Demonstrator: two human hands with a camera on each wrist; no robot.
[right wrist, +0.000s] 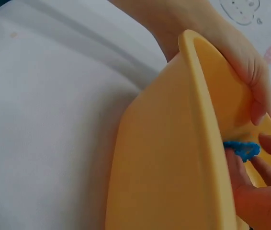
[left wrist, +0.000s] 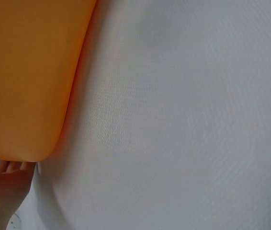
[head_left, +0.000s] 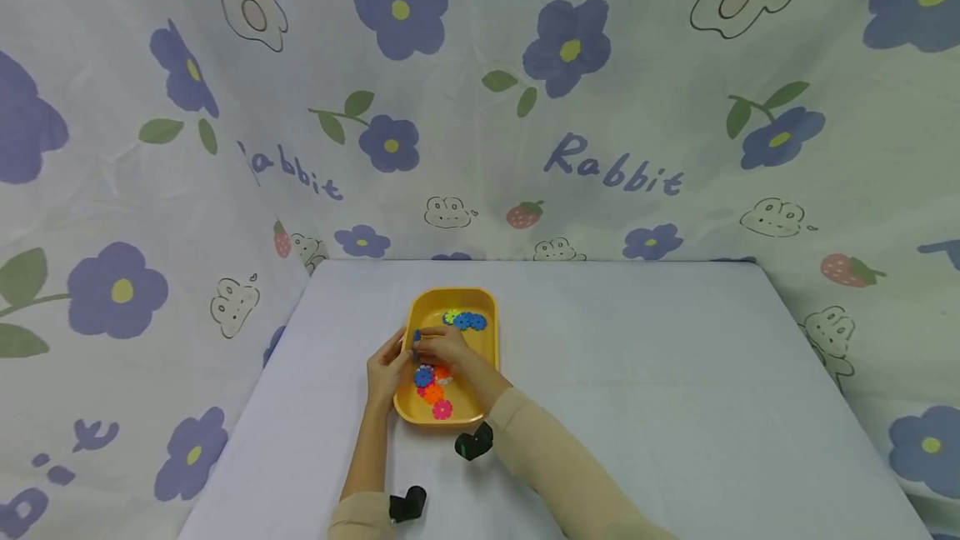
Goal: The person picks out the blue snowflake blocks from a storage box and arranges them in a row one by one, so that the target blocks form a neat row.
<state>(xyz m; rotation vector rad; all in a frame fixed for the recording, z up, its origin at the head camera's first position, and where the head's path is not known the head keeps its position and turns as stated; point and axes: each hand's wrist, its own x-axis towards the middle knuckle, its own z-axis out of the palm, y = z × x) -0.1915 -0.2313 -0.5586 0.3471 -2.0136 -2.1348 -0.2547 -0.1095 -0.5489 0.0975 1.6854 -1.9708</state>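
a pale cloth (head_left: 465, 165) printed with purple flowers, rabbits and strawberries stands behind and beside a white-covered counter (head_left: 637, 373). a yellow tray (head_left: 472, 394) lies left of the middle, its long side running near to far. the left hand (head_left: 386, 367) grips the tray's left rim. the right hand (head_left: 446, 347) reaches inside, fingers drawn narrow, pinching a blue notched piece (right wrist: 244, 150) on edge by the left wall. at the tray's far end lie a yellow-green disc (head_left: 452, 317) and overlapping blue discs (head_left: 470, 321); nearer, orange (head_left: 433, 393) and pink discs (head_left: 442, 409) cluster with another blue one.
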